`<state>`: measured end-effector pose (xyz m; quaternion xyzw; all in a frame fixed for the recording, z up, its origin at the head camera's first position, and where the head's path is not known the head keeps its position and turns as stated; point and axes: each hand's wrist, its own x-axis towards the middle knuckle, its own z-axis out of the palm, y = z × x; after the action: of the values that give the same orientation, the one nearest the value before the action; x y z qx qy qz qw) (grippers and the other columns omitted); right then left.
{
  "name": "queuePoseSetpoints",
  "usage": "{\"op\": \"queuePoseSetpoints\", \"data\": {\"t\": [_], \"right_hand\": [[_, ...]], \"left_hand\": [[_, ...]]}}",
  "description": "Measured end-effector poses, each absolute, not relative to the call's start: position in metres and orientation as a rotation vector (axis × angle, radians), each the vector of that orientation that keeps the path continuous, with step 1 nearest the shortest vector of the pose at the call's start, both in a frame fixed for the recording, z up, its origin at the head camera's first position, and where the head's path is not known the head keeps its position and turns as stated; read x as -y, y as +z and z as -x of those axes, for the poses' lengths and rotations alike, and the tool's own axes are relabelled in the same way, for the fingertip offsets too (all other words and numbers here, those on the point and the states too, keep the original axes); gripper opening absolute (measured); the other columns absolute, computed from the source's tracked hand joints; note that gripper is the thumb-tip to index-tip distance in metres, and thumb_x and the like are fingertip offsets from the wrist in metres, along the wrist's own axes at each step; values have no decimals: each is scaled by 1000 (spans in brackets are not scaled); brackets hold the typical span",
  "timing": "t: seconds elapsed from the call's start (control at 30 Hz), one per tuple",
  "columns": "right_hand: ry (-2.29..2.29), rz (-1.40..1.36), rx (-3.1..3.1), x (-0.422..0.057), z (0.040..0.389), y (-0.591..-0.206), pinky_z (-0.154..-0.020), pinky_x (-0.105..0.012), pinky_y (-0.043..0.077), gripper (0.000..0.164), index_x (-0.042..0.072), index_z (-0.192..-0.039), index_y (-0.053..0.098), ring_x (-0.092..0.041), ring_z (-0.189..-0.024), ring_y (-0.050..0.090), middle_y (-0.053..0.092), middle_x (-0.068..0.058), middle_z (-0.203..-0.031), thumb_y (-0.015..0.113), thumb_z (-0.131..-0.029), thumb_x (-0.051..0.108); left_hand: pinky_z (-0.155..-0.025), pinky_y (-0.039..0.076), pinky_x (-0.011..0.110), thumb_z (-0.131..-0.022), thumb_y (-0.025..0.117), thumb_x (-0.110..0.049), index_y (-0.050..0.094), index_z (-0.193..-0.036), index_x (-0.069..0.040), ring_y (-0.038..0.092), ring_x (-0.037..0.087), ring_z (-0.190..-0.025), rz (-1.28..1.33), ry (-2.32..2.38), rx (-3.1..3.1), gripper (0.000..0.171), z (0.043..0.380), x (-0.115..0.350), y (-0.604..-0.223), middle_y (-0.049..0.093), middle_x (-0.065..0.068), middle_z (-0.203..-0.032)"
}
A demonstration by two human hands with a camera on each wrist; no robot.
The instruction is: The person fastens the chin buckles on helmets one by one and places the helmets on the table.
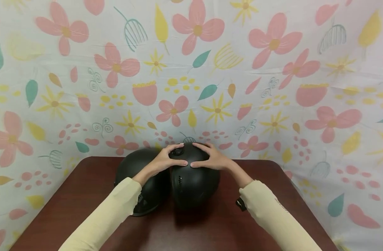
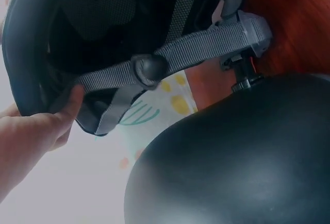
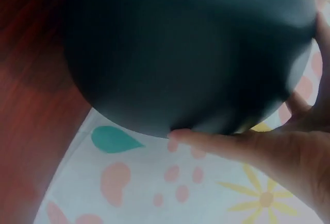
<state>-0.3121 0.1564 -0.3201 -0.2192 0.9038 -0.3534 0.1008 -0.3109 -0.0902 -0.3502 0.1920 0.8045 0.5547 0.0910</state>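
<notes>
A black helmet (image 1: 196,184) is held tilted above the table by both hands, one on each side of its upper end. The left hand (image 1: 163,160) grips its rim; in the left wrist view the thumb (image 2: 72,105) lies at the inner edge beside a grey chin strap (image 2: 201,46) with a dark buckle. Spread over the smooth outer shell, the right hand (image 1: 215,159) grips from the other side, fingers (image 3: 216,144) along the shell. A second black helmet (image 1: 135,164) sits to the left, close against the held one, partly behind the left forearm.
Both helmets are at the far part of a dark red-brown wooden table (image 1: 94,181). Behind it hangs a white cloth (image 1: 191,76) printed with pink flowers and yellow and green leaves. A small black strap (image 1: 240,204) shows below the right sleeve.
</notes>
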Motion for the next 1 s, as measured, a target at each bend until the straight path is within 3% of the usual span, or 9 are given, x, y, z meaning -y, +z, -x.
{"op": "queuePoseSetpoints", "data": {"t": [0.27, 0.37, 0.57, 0.73, 0.8, 0.9, 1.0], "right_hand": [[-1053, 590, -2679, -149, 310, -319, -109, -67, 30, 85, 26, -153, 33, -48, -144, 23, 11, -25, -159, 74, -82, 47], [-1071, 590, -2670, -146, 311, -318, -108, -66, 30, 84, 25, -153, 34, -48, -143, 24, 12, -25, -158, 74, -82, 46], [-1096, 539, -2671, -143, 311, -319, -110, -66, 29, 84, 27, -153, 35, -47, -144, 22, 11, -23, -160, 75, -81, 47], [-1202, 500, -2636, -149, 311, -325, -111, -64, 30, 85, 25, -154, 32, -43, -146, 24, 16, -19, -161, 74, -82, 43], [-1268, 498, -2605, -151, 311, -329, -112, -62, 31, 84, 23, -154, 32, -41, -146, 26, 19, -17, -161, 74, -84, 39], [-1326, 526, -2580, -153, 312, -332, -111, -61, 33, 82, 19, -153, 33, -41, -145, 28, 24, -17, -160, 74, -85, 35], [-1334, 533, -2573, -153, 311, -334, -110, -60, 35, 80, 19, -153, 35, -41, -144, 29, 24, -18, -160, 74, -85, 36]], "left_hand": [[-116, 25, 59, -83, 77, -34, 41, -149, -28, 18, 32, -151, -588, 1605, -2410, 75, 315, 94, -352, 21, 6, -162], [-117, 25, 59, -84, 75, -38, 37, -151, -24, 18, 34, -151, -602, 1574, -2434, 78, 312, 98, -350, 19, 8, -163], [-110, 37, 54, -86, 72, -38, 27, -155, -10, 43, 36, -134, -630, 1617, -2505, 87, 304, 103, -357, 38, 18, -151], [-95, 52, 50, -86, 75, -29, 14, -158, -25, 54, 37, -125, -549, 1775, -2309, 94, 290, 99, -367, 40, 22, -150], [-84, 58, 47, -86, 76, -25, 9, -158, -31, 63, 34, -114, -546, 1857, -2158, 98, 288, 96, -369, 48, 26, -143], [-73, 60, 43, -85, 76, -18, 6, -158, -32, 72, 28, -96, -560, 1956, -1989, 102, 288, 93, -371, 56, 30, -133], [-68, 60, 36, -85, 76, -13, 9, -157, -34, 72, 18, -88, -547, 1979, -1955, 101, 288, 93, -370, 58, 28, -132]]}}
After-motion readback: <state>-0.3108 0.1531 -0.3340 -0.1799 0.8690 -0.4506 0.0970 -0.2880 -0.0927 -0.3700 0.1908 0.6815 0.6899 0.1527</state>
